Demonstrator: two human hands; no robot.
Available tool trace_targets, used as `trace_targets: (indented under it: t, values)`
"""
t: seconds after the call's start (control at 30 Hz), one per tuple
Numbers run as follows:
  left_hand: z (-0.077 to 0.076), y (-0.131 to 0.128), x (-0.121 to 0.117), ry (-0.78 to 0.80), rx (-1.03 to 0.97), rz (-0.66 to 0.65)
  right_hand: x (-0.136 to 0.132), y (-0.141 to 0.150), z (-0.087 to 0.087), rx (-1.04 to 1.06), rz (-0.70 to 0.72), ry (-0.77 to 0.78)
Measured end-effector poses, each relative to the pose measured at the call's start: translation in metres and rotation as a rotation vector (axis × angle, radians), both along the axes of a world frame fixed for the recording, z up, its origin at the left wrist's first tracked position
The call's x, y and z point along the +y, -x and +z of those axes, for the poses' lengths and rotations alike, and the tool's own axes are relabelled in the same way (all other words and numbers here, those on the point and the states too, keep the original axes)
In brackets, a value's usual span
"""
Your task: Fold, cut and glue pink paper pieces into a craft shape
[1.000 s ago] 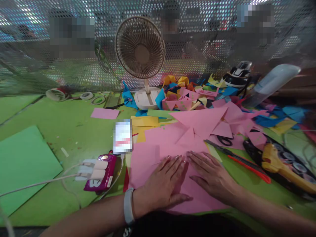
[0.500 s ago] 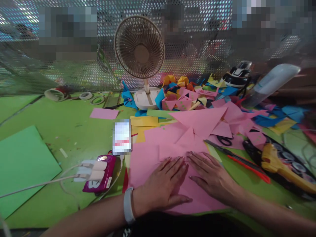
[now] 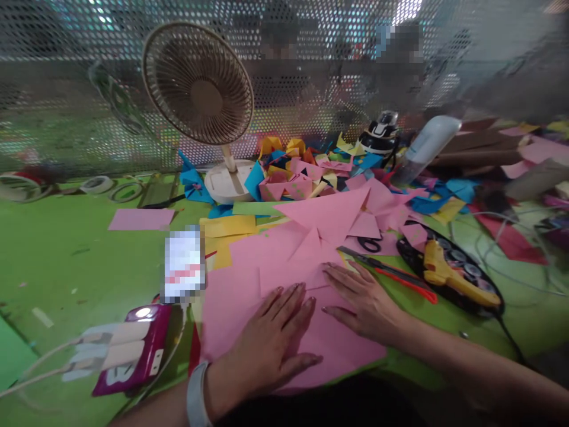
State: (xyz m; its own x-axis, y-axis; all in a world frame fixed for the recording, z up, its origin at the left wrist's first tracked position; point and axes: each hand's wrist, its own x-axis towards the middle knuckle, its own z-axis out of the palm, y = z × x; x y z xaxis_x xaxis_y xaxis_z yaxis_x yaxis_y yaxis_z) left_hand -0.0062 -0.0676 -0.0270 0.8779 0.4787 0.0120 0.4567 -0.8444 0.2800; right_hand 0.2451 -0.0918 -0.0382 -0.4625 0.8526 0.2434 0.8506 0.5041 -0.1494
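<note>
Two bare hands lie palm down on a pink sheet, and from where I stand neither has hold of anything: the left hand [image 3: 275, 335] has its fingers lightly parted with the thumb out, and the right hand [image 3: 368, 305] is much the same, its fingers long and flat. The sheet [image 3: 235, 305] is spread on the green table [image 3: 80, 261] right under both of them. On it sits a smaller pink strip [image 3: 287, 276], though I can't tell whether it's a loose piece or a fold. It runs left to right, roughly across the line of the left fingers, whose tips reach its near edge; the right fingertips come over its right end, so the right hand is nearer that end and the left nearer the middle. Off the right fingers, just beside them, lies a knife [image 3: 395, 276]. Compared with half a second ago, the right hand has slid a touch outward, leaving more pink between the two sets of fingertips, while the left keeps about the same place. The whole view has swung rightward too, so the fan [image 3: 207, 98] now stands further left
</note>
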Motion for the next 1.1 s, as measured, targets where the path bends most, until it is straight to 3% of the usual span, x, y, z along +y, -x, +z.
trace_targets:
  t: [0.4,1.1]
  values:
    - [-0.0017,-0.0004,0.0008,-0.047,-0.008,-0.013,-0.0003,0.0032,0.006,0.041,0.005,-0.043]
    - [0.0016,-0.0016,0.0006,-0.027,-0.034,0.017,-0.0035,0.0059,0.0044,-0.062,-0.018,-0.148]
